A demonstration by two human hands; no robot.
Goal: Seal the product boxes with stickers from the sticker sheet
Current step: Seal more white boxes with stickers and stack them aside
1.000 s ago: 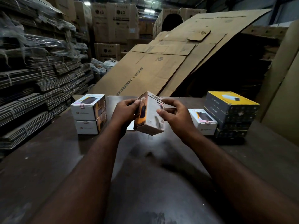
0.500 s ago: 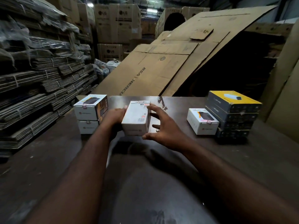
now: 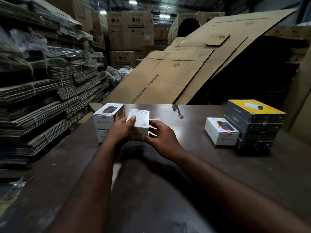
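A white product box stands on the dark table, a little left of centre. My left hand grips its left side, thumb on the top edge. My right hand is against the box's right side, and its fingertips pinch the pinkish sticker sheet, which lies beside and behind the box and is mostly hidden by the fingers. Two more white boxes are stacked just to the left, the upper one with a small pink sticker on its flap. At the right lies another white box, stickered too.
A stack of dark boxes with a yellow top stands at the table's right, touching the right white box. Bundled flat cardboard fills the left side. Large cardboard sheets lean behind the table's far edge.
The tilted box went down flat onto the table beside the left stack. My right hand let go of it, spread open, then closed in at the sticker sheet on the box's right side.
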